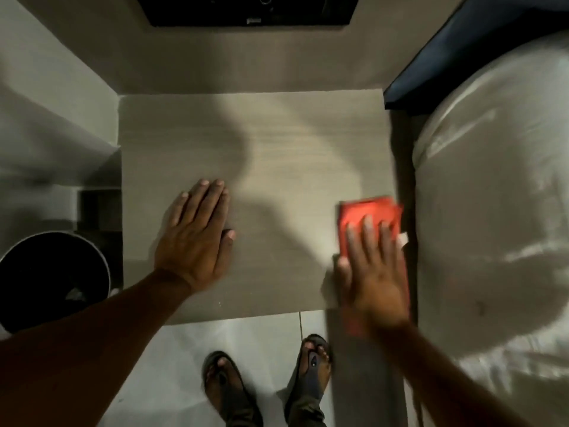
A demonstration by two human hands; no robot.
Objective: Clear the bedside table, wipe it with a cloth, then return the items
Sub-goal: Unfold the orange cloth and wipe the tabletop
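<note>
A view from above looks straight down at a pale wood-grain counter (277, 143) beside a bed. A red cloth (368, 211) lies flat at the counter's right edge, toward the near corner. The right hand (374, 278) presses down on the cloth with its palm. Its fingers (368, 232) are stretched out flat and slightly spread, lying on top of the cloth and not curled around it. The far part of the cloth shows beyond the fingertips, and a strip of red shows along the hand's right side and below the wrist. A small white tag sticks out at the cloth's right edge. The right hand is a little blurred.

The left hand (197, 241) rests palm down on the near left part of the counter, well apart from the cloth. Its fingers are straight and held close together, the thumb out to the side, holding nothing.

Between the two hands and beyond them, the counter's surface is bare all the way to the far edge, which meets a grey wall. The right edge sits just beside a bed with white bedding (498, 211), with a narrow dark gap between. Off the left edge, a round dark bin (52, 278) stands on the floor. At the near edge, two feet in dark sandals (268, 383) stand on light floor tiles.
</note>
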